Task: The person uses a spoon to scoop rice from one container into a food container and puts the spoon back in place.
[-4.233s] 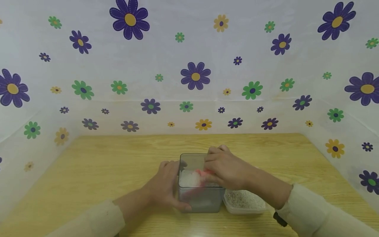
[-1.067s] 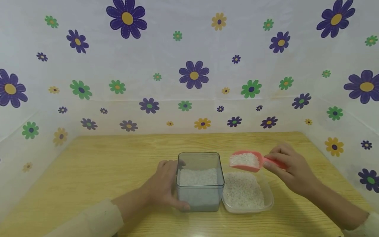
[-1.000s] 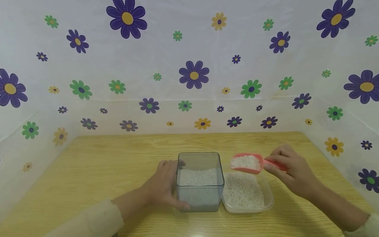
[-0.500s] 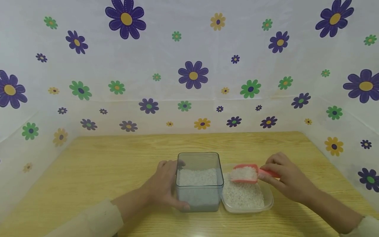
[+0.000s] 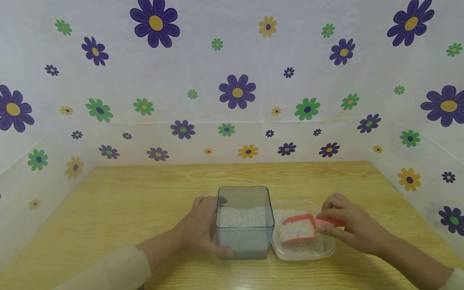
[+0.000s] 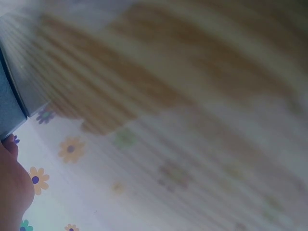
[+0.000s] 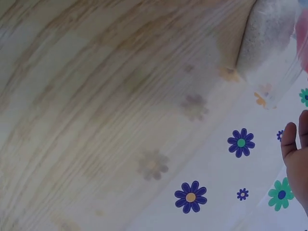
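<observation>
In the head view, my left hand [image 5: 199, 225] grips the left side of a tall square see-through container [image 5: 244, 243], thumb at the front. White rice-like grains [image 5: 243, 216] partly fill it. My right hand [image 5: 351, 225] pinches the handle of a pink scoop [image 5: 322, 221], which is heaped with grains. The scoop is low over a shallow clear plastic tub [image 5: 329, 246] of the same grains; whether it touches them, I cannot tell. The left wrist view catches the container's edge [image 6: 14, 103]. The right wrist view shows the tub [image 7: 267, 43] and part of the scoop [image 7: 303, 43].
Both containers stand side by side on a wood-grain table [image 5: 145, 201]. A white flower-printed sheet [image 5: 203, 68] rises behind the table and along both sides.
Around four seconds ago the right hand was over the square container. Since then the filled scoop has come over the tub and lowered towards its grains. The left hand stays put.
</observation>
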Demonstrator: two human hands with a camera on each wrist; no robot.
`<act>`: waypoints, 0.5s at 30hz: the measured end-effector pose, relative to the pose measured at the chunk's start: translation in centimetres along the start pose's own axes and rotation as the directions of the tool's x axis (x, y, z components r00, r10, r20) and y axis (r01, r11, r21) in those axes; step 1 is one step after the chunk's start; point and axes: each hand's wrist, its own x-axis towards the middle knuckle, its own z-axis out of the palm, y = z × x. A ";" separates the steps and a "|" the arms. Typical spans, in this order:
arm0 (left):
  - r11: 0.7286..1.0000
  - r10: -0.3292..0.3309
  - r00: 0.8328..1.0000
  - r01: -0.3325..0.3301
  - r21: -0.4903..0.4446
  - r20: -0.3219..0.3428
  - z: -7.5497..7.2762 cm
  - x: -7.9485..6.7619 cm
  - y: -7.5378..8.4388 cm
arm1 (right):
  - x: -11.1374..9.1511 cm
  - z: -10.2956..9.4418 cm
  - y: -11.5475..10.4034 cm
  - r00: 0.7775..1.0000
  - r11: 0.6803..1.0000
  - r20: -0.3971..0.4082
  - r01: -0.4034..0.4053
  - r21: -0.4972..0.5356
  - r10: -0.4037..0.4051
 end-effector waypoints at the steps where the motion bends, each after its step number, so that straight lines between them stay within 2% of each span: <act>1: 1.000 0.000 1.000 0.000 0.002 0.000 0.0 0.0 0.0 | 0.0 -0.2 0.0 1.000 1.000 0.018 0.010 0.009 -0.010; 6: 1.000 -0.001 1.000 0.001 0.002 -0.001 0.0 0.0 0.1 | 0.0 -1.4 0.3 0.993 0.999 0.112 0.040 0.025 -0.043; 15: 1.000 0.002 1.000 -0.002 0.001 0.001 0.0 0.0 0.1 | 0.7 -4.7 1.0 0.968 0.996 0.241 0.083 -0.026 -0.075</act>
